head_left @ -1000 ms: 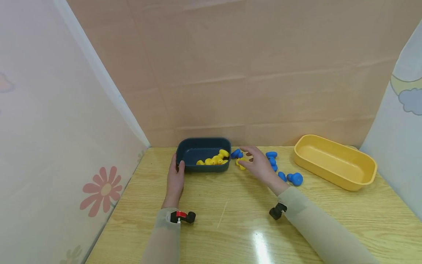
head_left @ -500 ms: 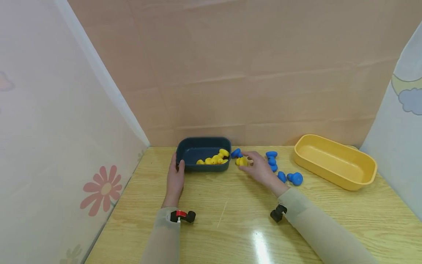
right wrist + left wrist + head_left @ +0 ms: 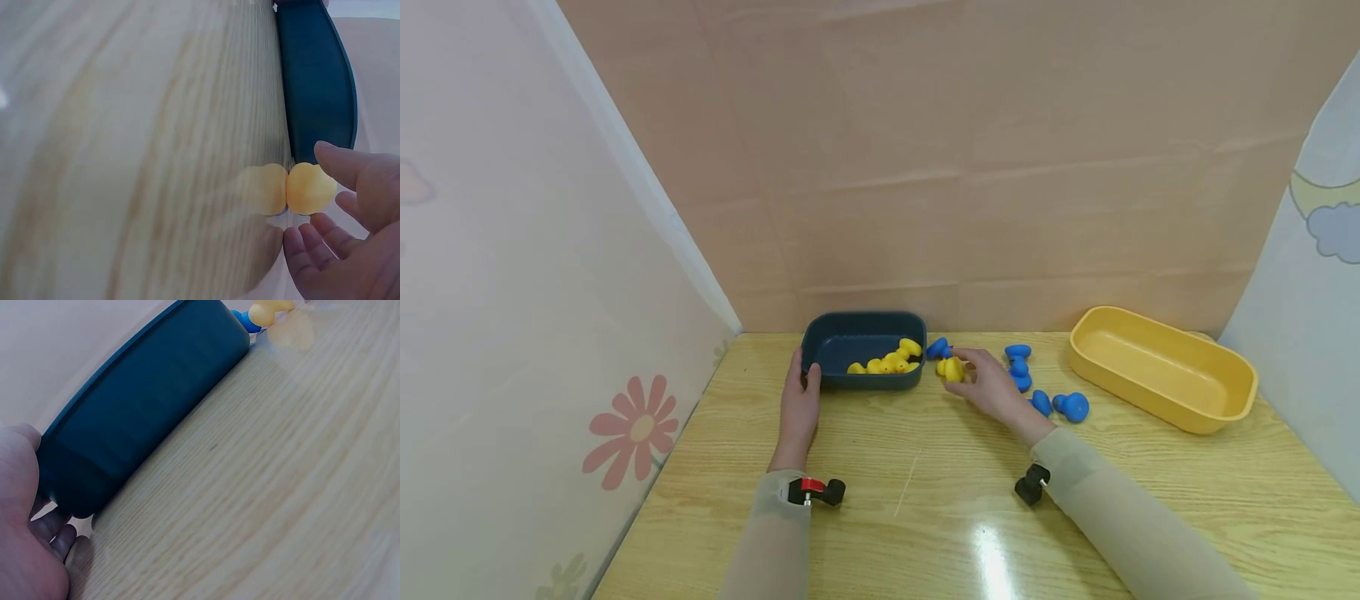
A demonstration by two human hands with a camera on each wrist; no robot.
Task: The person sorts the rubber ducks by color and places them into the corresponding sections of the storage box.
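Right hand (image 3: 992,385) pinches a yellow piece (image 3: 952,369) beside the dark bin (image 3: 862,385), which the left hand (image 3: 799,406) grips; a firm pinch helps before lifting.

A small yellow rubber duck (image 3: 953,368) sits on the wooden table just right of the dark blue tray (image 3: 831,340), pinched at the fingertips. The rounded rectangular tray stands upright, holding several more yellow ducks (image 3: 886,363) along its right side.
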